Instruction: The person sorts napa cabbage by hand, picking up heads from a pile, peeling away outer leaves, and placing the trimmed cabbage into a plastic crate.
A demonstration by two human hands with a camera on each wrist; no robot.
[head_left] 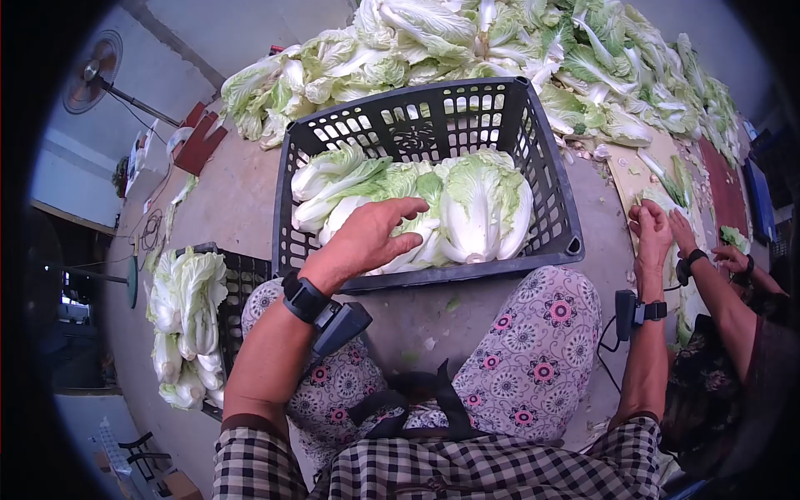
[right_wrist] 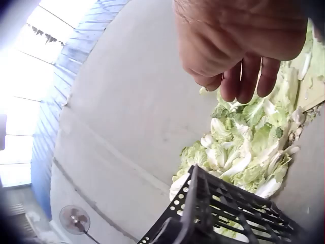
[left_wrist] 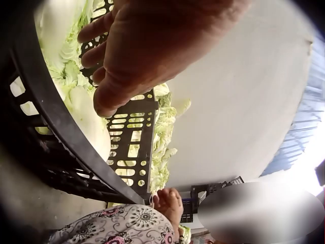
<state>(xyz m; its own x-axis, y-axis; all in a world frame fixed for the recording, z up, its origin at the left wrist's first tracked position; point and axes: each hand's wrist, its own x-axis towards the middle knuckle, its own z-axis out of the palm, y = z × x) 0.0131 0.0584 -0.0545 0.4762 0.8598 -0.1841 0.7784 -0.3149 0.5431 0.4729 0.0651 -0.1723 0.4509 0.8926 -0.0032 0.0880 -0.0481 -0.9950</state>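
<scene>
In the head view, a black plastic crate (head_left: 467, 271) stands before my knees with several napa cabbages (head_left: 483, 204) lying in it. Over the cabbages at its near left side hovers my left hand (head_left: 371, 237), fingers extended and thumb apart, with nothing held. The left wrist view has the left hand (left_wrist: 152, 51) above the crate's rim (left_wrist: 66, 127). My right hand (head_left: 652, 229) is raised right of the crate, beyond my knee. Its fingers hang loosely bent in the right wrist view, and no object shows in the right hand (right_wrist: 238, 40).
A large heap of napa cabbages and leaves (head_left: 583, 67) lies behind the crate. Another person's hands (head_left: 685, 237) work close to my right hand, by a board (head_left: 629, 179). A second crate (head_left: 242, 275) with cabbages stands left; a fan (head_left: 92, 72) is further back.
</scene>
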